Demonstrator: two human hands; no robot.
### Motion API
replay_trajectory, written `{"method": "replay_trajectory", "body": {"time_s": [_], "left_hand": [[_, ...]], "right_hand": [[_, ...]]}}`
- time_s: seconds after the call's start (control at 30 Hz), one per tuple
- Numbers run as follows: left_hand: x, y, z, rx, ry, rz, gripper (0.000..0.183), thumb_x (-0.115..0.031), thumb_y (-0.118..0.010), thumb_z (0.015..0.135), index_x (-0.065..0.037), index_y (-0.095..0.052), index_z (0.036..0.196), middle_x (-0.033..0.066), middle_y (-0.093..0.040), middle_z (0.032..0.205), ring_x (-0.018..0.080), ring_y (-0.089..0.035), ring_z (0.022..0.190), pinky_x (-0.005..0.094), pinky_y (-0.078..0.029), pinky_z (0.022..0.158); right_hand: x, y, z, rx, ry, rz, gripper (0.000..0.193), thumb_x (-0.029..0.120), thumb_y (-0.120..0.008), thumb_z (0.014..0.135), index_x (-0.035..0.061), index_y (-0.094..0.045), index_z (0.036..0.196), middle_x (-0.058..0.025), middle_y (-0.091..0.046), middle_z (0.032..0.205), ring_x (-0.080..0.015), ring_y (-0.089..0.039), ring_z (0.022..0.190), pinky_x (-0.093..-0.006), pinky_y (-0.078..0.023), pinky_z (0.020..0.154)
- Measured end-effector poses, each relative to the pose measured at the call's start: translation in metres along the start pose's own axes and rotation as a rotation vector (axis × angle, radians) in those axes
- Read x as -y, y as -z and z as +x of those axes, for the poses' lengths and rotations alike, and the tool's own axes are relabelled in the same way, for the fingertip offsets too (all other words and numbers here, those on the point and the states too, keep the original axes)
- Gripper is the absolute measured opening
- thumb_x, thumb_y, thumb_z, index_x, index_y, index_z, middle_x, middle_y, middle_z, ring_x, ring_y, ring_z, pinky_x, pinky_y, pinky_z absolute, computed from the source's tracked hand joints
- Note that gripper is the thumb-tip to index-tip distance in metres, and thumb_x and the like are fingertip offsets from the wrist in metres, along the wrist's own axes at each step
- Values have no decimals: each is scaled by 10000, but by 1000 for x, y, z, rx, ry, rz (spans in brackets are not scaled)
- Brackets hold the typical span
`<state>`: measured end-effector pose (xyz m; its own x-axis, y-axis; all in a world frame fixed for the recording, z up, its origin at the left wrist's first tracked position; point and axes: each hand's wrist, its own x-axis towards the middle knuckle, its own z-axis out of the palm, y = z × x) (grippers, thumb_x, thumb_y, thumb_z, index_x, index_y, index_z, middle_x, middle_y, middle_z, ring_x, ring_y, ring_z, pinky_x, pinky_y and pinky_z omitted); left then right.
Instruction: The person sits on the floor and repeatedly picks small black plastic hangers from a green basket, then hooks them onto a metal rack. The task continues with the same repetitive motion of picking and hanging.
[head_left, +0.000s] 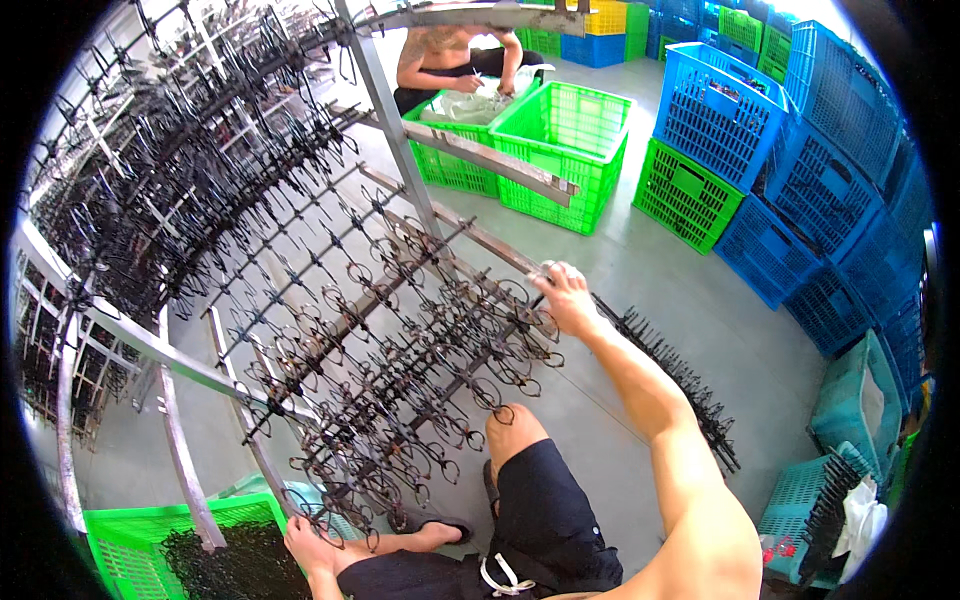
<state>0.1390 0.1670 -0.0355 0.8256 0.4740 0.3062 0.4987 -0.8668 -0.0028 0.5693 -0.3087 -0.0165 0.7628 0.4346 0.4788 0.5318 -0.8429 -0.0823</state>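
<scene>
A long rack (430, 370) of dark, looped wire hooks lies slantwise in front of me, above my bent knee. Its far right end is gripped by my right hand (567, 300), with the arm stretched out and the fingers closed. Down at the lower left, my left hand (312, 548) closes around the near end of the same rack, beside a green crate (120, 540) of small dark pieces. Behind the held rack, similar hook bars rest across a metal frame (395, 130). The exact finger contact is partly hidden at both ends.
Densely hung hook racks (200, 170) fill the frame's left side. Another spiky hook bar (670, 375) lies on the floor at right. Blue crates (720, 110) are stacked along the right. Ahead, a person (460, 60) sits by a bright green crate (565, 150).
</scene>
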Motion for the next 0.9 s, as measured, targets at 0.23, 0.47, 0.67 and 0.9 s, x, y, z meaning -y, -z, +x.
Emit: {"method": "replay_trajectory", "body": {"time_s": [0.23,0.47,0.67,0.9], "left_hand": [[-9,36,11,102,-32,-18,189,-78,-583,731,9,-594,899,171,-598,968,358,-560,878,433,-437,777],[-12,197,-34,-263,-116,190,246,-81,-591,751,-11,-612,986,151,-583,1122,366,-559,963,451,-444,852],[-17,245,98,-355,-293,300,271,-125,-654,720,-70,-580,974,93,-565,1019,295,-551,958,394,-477,805],[48,225,223,-320,-322,114,209,-179,-616,798,-87,-604,985,140,-603,932,331,-581,832,390,-487,720]], "right_hand": [[-29,12,19,188,173,-69,201,210,-643,681,171,-613,876,-34,-541,969,-196,-491,1019,-354,-326,912],[-23,103,13,118,128,-2,365,97,-599,656,121,-544,1015,-84,-542,826,-282,-528,805,-393,-397,775],[-46,135,4,-53,217,-9,497,-17,-605,596,70,-540,1081,-100,-569,824,-310,-526,785,-392,-419,726],[6,162,79,-93,212,41,255,96,-488,779,4,-568,1003,-155,-598,926,-328,-560,900,-400,-416,817]]}}
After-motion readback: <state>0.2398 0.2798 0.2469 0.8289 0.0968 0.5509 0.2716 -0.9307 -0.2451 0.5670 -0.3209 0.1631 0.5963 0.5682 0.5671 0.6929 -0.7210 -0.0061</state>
